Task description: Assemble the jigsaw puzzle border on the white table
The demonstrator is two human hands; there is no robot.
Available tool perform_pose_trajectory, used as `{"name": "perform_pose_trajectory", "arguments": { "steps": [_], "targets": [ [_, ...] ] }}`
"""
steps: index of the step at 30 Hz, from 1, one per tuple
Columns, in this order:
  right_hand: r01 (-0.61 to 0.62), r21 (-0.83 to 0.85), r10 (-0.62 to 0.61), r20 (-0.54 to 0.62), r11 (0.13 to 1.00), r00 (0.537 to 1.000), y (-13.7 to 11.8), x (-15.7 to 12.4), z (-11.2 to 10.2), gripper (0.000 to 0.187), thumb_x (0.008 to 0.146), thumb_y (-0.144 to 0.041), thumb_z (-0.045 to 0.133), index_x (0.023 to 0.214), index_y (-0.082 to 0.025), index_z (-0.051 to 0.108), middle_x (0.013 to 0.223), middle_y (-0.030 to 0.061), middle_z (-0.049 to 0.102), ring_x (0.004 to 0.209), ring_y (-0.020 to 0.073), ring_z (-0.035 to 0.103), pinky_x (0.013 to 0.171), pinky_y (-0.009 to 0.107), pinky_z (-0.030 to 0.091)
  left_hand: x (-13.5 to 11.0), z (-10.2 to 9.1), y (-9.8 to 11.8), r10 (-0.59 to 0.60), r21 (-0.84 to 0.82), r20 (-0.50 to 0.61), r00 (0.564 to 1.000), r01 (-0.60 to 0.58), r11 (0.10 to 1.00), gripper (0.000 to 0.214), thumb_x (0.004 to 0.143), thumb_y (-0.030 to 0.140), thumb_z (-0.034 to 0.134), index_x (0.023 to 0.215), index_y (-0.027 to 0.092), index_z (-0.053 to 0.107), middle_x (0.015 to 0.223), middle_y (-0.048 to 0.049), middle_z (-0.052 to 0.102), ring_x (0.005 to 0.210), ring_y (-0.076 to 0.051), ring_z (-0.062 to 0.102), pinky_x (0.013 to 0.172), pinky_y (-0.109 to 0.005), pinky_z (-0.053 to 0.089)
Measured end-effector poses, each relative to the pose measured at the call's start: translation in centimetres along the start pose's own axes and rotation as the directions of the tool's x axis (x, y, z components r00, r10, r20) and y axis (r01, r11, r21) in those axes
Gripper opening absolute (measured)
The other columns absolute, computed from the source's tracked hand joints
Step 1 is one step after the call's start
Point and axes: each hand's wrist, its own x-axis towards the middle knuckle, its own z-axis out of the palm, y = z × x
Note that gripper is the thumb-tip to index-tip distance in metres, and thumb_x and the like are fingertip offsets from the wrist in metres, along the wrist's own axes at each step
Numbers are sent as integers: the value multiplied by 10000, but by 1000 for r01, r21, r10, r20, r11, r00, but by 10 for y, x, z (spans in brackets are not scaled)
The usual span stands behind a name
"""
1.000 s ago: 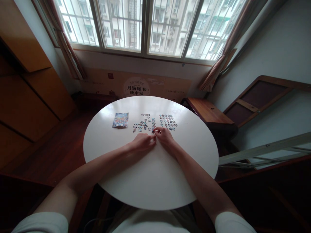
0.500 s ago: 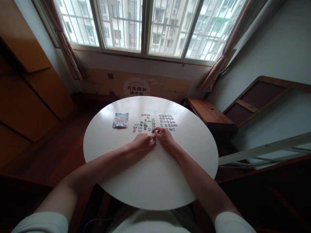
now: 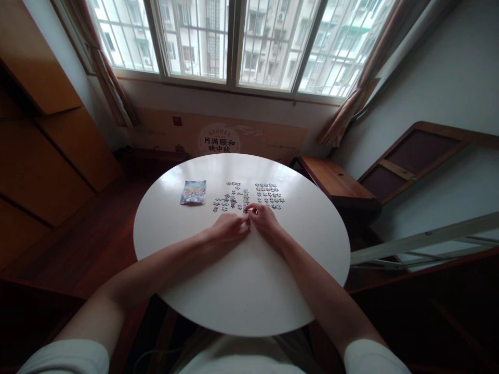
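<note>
On the round white table (image 3: 241, 280) my left hand (image 3: 228, 227) and my right hand (image 3: 265, 219) rest side by side, fingertips meeting. Both are pinched at the near end of a short joined strip of jigsaw pieces (image 3: 245, 198); what each pinch holds is too small to see. Loose jigsaw pieces (image 3: 225, 202) lie scattered just left of the strip. A tidier group of pieces (image 3: 268, 195) lies to the right, beyond my right hand. A small printed picture card (image 3: 193, 192) lies further left.
A low wooden bench (image 3: 331, 179) stands right of the table. Wooden cabinets (image 3: 47, 150) line the left wall. A cardboard panel with printed characters (image 3: 218, 139) leans under the window. A wooden frame (image 3: 421, 156) leans on the right wall.
</note>
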Motion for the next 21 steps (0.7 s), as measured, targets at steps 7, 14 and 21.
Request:
{"name": "perform_pose_trajectory", "arguments": {
  "steps": [7,14,21],
  "targets": [
    [5,9,-5,0,1000,1000,3,1,2,234,818,-240,543,966,-250,724,772,-2,702,689,138,606,711,243,420,0,1,0,6,-2,-5,1000,-6,1000,358,893,375,442,1118,223,676,763,-72,710,705,-217,665,644,-269,429],
    [11,6,-11,0,1000,1000,1,0,1,231,817,-253,543,959,-247,725,729,-4,683,672,138,595,675,241,409,6,1,-19,5,-85,-85,996,-12,996,319,882,387,476,1046,258,718,704,-40,692,687,-194,649,636,-254,406],
    [-4,8,4,10,1000,1000,-2,-1,-1,241,798,-228,550,966,-257,721,768,-13,688,671,133,581,686,243,403,6,-33,-85,-254,-119,-205,945,234,965,319,851,412,530,972,198,732,623,-19,615,584,-150,565,583,-245,367]
  ]
}}
